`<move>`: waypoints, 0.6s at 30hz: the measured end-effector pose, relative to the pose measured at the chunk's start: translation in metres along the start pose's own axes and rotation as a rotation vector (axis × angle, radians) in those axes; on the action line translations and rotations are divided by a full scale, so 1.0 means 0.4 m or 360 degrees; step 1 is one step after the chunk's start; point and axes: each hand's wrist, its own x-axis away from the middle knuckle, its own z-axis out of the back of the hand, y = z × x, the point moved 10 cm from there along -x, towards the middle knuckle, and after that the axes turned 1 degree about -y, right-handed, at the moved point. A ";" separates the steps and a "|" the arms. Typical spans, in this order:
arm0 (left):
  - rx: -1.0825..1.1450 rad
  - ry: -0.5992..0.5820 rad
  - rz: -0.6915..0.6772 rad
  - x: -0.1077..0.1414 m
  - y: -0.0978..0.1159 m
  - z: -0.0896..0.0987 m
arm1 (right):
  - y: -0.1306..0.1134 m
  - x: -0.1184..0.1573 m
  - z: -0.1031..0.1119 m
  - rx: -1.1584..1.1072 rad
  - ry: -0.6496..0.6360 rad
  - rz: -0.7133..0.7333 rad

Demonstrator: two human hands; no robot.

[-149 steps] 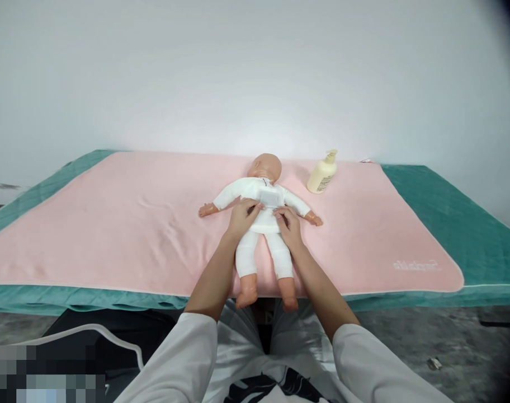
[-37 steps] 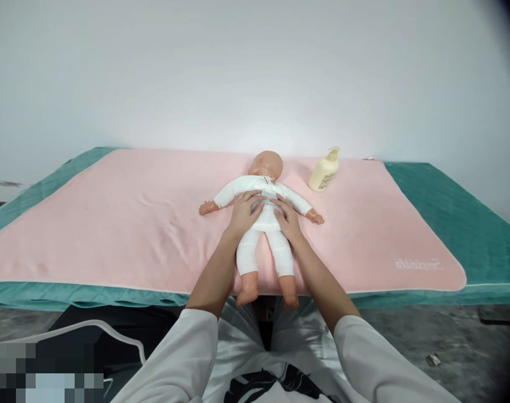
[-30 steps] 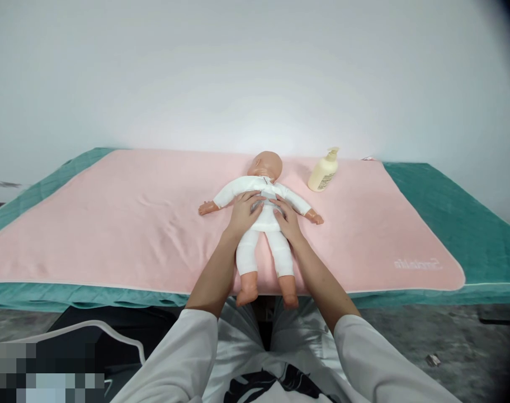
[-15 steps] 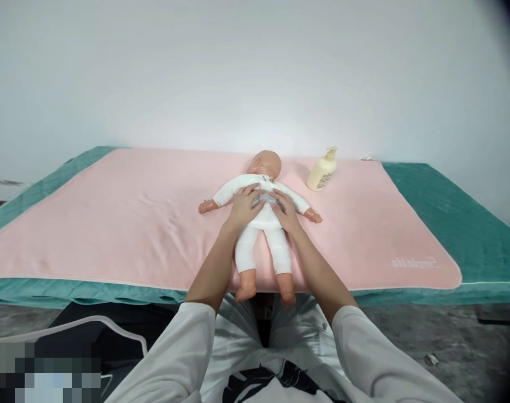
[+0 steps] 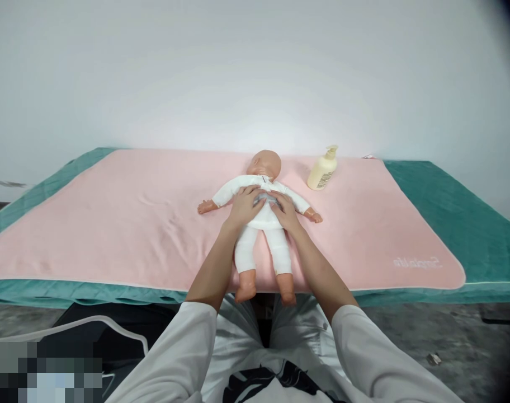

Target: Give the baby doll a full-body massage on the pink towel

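Note:
A baby doll (image 5: 261,221) in white clothes lies on its back, arms spread, its feet at the near edge of the pink mat (image 5: 112,224). My left hand (image 5: 245,206) rests flat on the left side of its chest with the fingers stretched out. On the other side of the chest lies my right hand (image 5: 285,208), likewise flat, its fingertips close to those of the left. Between the hands a greyish patch shows on the doll's front. Neither hand grips anything.
A cream pump bottle (image 5: 322,169) stands on the mat beyond the doll's arm, to the right. Under the mat is a green padded cover (image 5: 456,212). A white wall (image 5: 255,73) rises behind. At lower left there is a pale curved tube (image 5: 99,319) over something black.
My fingertips have come slightly closer together on the doll's chest. The doll and the bottle stay in place.

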 end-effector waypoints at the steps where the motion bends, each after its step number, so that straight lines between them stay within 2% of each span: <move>1: -0.0003 0.0000 -0.0001 -0.003 0.000 0.000 | -0.002 -0.001 0.001 0.0003 0.0002 0.0003; 14: -0.0065 -0.0058 -0.0003 -0.027 0.003 -0.005 | -0.002 -0.038 0.003 -0.0021 0.0003 0.0003; 18: -0.0073 -0.0070 0.0028 -0.033 -0.002 -0.009 | 0.004 -0.038 0.000 -0.0030 -0.0019 -0.0079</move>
